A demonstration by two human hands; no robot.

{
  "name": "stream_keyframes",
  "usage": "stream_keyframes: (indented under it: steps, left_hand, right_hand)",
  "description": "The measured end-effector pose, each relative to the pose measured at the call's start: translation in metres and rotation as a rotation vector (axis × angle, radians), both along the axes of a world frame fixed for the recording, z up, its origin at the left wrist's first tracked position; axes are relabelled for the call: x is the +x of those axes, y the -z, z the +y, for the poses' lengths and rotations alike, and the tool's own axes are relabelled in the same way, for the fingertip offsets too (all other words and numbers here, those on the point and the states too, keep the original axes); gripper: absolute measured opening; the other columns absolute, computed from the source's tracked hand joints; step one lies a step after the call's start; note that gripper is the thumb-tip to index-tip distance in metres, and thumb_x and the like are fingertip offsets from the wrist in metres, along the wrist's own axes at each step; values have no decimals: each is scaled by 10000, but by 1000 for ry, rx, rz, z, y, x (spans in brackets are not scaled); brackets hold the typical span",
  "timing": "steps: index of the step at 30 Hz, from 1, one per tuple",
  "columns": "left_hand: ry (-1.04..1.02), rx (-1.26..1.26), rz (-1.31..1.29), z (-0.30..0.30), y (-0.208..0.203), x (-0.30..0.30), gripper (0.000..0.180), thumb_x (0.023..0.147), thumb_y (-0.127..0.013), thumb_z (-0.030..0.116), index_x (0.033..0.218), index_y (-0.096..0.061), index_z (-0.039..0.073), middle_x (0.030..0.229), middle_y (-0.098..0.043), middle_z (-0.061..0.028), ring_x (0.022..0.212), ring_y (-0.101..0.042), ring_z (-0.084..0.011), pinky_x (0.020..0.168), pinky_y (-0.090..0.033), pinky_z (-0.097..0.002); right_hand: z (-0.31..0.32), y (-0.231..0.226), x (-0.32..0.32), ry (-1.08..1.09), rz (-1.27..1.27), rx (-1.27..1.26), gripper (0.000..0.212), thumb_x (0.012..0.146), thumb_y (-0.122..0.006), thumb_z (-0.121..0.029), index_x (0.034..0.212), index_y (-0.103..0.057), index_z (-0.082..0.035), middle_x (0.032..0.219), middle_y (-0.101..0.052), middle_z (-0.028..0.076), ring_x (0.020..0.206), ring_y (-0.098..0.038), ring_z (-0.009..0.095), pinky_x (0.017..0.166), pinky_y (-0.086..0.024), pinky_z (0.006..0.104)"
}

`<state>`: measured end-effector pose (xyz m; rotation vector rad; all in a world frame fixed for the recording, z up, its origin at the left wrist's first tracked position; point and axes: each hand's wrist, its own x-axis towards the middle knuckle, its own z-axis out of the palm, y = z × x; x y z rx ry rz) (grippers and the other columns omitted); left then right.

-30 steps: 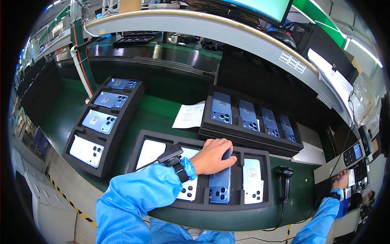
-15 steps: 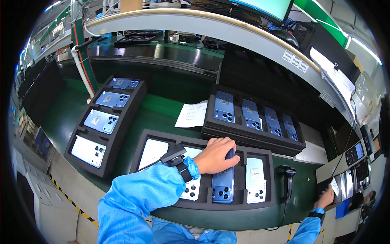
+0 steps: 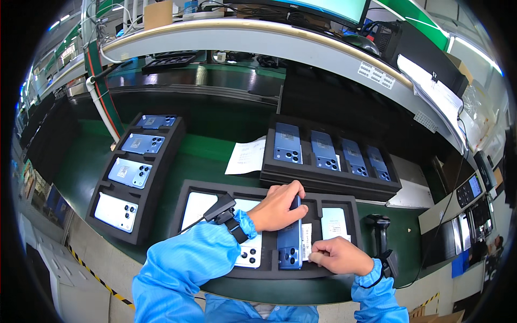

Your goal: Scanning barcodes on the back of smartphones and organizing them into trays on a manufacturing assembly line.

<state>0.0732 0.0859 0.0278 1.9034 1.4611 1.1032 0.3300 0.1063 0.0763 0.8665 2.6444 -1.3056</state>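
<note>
My left hand point(image 3: 277, 209) grips the upper end of a blue smartphone point(image 3: 291, 245), back up with its cameras toward me. That phone sits slightly tilted in a slot of the near black foam tray point(image 3: 231, 188). Between thumb and fingers my right hand point(image 3: 342, 257) pinches a white printed label point(image 3: 306, 239), which lies close along the phone's right side. Pale phones occupy the tray's other slots: one at the left point(image 3: 199, 207), one partly under my left wrist point(image 3: 249, 254), and one at the right point(image 3: 334, 222), its lower part hidden by my right hand.
Another foam tray point(image 3: 141, 215) of phones lies at the left. Stacked trays point(image 3: 328, 180) with blue phones stand behind, next to a handwritten sheet point(image 3: 245, 157). A barcode scanner point(image 3: 378, 231) and a printer-like machine point(image 3: 447, 215) are at the right. A shelf point(image 3: 231, 26) spans overhead.
My right hand has come from the machine at the right to the near tray, bringing the white label beside the phone. My left hand keeps hold, and the phone's right edge is tipped up more.
</note>
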Motion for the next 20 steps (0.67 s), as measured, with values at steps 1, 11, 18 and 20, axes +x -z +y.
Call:
stream_keyframes:
  steps: [1, 11, 18, 20]
  left_hand:
    - [18, -1, 13, 0, -1, 1, 347, 944, -631, 307, 1152, -524, 52, 1141, -618, -180, 1109, -545, -361, 1065, -354, -461]
    - [-33, 222, 445, -2, 18, 9, 450, 942, -651, 389, 1220, -601, 38, 1422, -498, -249, 1363, -429, -423, 1151, -305, -519]
    - [1, 164, 487, -9, 10, -4, 480, 895, -699, 364, 1238, -596, 44, 1467, -462, -250, 1379, -419, -416, 1163, -308, -501]
    - [3, 32, 488, -17, -8, -15, 517, 882, -716, 360, 1274, -569, 56, 1497, -438, -228, 1387, -414, -412, 1172, -308, -494]
  right_hand:
    - [0, 0, -1, 23, 2, 19, 214, 968, -689, -228, 912, -698, -22, 669, -641, 86, 605, -580, 150, 576, -464, 348]
    - [64, 60, 142, 1121, 363, 749, 281, 904, -739, -160, 1115, -646, 1, 879, -649, 52, 796, -593, 138, 752, -511, 308]
    - [65, 79, 157, 1088, 207, 150, 312, 854, -794, -215, 1008, -714, 45, 776, -700, 64, 689, -610, 130, 653, -488, 303]
    - [58, 63, 144, 1111, 215, 187, 199, 857, -763, -194, 905, -729, -4, 764, -698, 39, 700, -606, 116, 680, -462, 303]
